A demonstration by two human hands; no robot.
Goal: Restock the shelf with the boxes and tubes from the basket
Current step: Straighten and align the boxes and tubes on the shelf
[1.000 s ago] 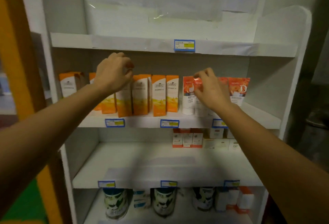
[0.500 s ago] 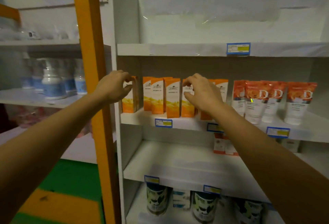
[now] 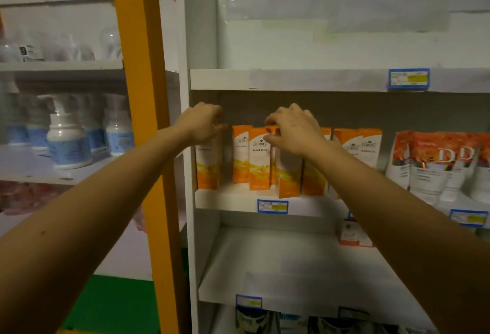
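Note:
Orange-and-white boxes [image 3: 258,158] stand in a row on the middle shelf [image 3: 233,199] of the white rack. My left hand [image 3: 202,124] grips the top of the leftmost box [image 3: 208,169], next to the rack's side wall. My right hand [image 3: 293,129] pinches the top of another box [image 3: 289,174] in the middle of the row. Several orange-and-white tubes [image 3: 429,164] stand upright to the right of the boxes. The basket is out of view.
An orange post [image 3: 143,121] rises just left of the rack. Behind it another shelf holds white and blue pump bottles [image 3: 67,142]. The shelf below [image 3: 278,267] carries small red-and-white boxes [image 3: 354,234] at the right. Dark tins [image 3: 256,321] stand on the bottom shelf.
The view swung left. My right hand left the tubes and moved to the boxes in the middle. My left hand went from the row's middle to the leftmost box.

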